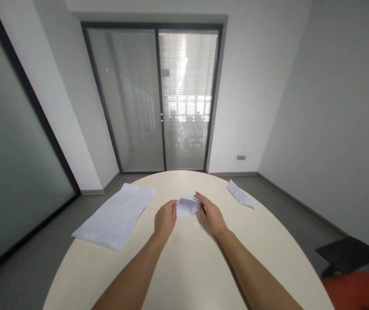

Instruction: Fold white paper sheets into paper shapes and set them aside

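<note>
A small folded piece of white paper (187, 206) lies near the middle of a round cream table (187, 262). My left hand (165, 218) rests at its left edge, fingers curled and pinching the paper. My right hand (210, 214) lies along its right side, fingers stretched out and pressed flat on the fold. Both forearms reach in from the bottom of the view.
A stack of creased white sheets (116, 216) lies on the table's left side, overhanging the edge. A folded white paper shape (240, 193) sits at the far right rim. A dark chair (349, 254) stands at the lower right. Glass doors with blinds (158, 99) are ahead.
</note>
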Demonstrator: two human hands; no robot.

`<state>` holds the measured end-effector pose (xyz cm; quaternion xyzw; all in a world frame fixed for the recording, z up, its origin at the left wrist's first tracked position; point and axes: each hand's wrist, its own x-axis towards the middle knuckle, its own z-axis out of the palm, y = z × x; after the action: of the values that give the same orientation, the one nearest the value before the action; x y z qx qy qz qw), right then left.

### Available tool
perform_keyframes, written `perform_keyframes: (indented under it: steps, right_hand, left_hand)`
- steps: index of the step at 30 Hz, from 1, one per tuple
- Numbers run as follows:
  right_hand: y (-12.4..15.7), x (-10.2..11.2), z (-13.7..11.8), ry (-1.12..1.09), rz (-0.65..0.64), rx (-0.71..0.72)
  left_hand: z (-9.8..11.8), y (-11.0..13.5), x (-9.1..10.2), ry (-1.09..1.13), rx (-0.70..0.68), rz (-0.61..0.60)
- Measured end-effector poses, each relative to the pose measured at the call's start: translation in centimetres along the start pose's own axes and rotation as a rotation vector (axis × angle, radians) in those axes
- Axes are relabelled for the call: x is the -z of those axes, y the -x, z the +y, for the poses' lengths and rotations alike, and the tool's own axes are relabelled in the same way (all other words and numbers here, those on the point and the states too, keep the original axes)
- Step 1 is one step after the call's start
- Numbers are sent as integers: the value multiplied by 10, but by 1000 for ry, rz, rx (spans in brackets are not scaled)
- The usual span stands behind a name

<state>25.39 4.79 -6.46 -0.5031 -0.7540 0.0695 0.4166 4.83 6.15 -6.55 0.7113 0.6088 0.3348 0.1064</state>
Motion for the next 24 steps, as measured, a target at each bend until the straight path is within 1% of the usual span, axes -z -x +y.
perform_keyframes:
  steps: [3,8,15,18,24]
  right_hand:
    - [0,1,-1,2,-6,-30]
    - [1,2,-3,17,-36,-47]
    - [1,3,-3,16,-51,-29]
    - [2,2,-2,10,-52,-14]
    - [2,-1,-4,-53,-47,3]
  left_hand:
    - [1,1,0,-33,14,-23]
    - [0,0,-2,-49,6,-4]
    - [-8,-4,-9,92,-54,21]
    - [-10,-5,-12,112,-66,45]
    - [-10,-5,-11,162,-114,109]
